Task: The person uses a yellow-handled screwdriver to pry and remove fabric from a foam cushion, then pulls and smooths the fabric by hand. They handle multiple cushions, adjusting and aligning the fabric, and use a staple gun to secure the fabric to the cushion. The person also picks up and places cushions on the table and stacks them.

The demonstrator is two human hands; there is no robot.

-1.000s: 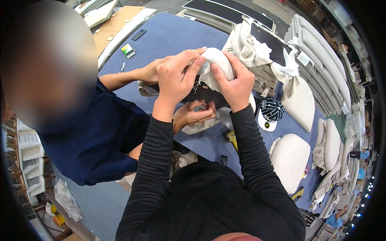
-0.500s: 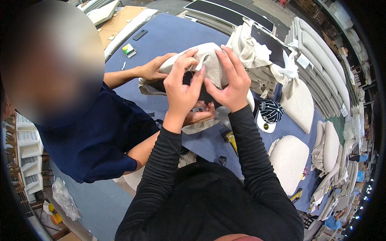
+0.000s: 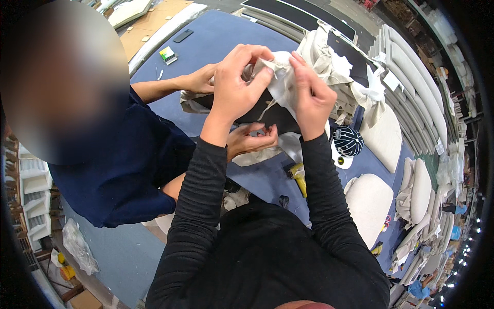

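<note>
Since the earlier frame, the beige cloth (image 3: pixel 280 87) has been lifted and bunched, where it was spread over the pad's rounded end, and both of the wearer's hands have been shifted with it. An edge of the cloth is now pinched between thumb and fingertips of the left hand (image 3: pixel 241 85), nearly closed, seemingly so that the loose end can be kept taut. The right hand (image 3: pixel 313 100) is raised just beside it, fingers partly curled and blurred; whether cloth is gripped there cannot be told. The pad (image 3: pixel 283 121), its dark face turned toward the wearer, is positioned over the blue counter (image 3: pixel 221 38), in front of the chest. It appears to be steadied by a co-worker's upper hand (image 3: pixel 200 80) at its left end and lower hand (image 3: pixel 252 141) by its near side, which would leave the wearer's hands free for the cloth. A yellow tool (image 3: pixel 298 180) is set near the right forearm, probably for easy reach. A striped cap (image 3: pixel 349 141) and a finished-looking cushion (image 3: pixel 369 206) are placed to the right, while a phone (image 3: pixel 183 35) and small box (image 3: pixel 168 55) are left toward the far side, apparently out of the way.
</note>
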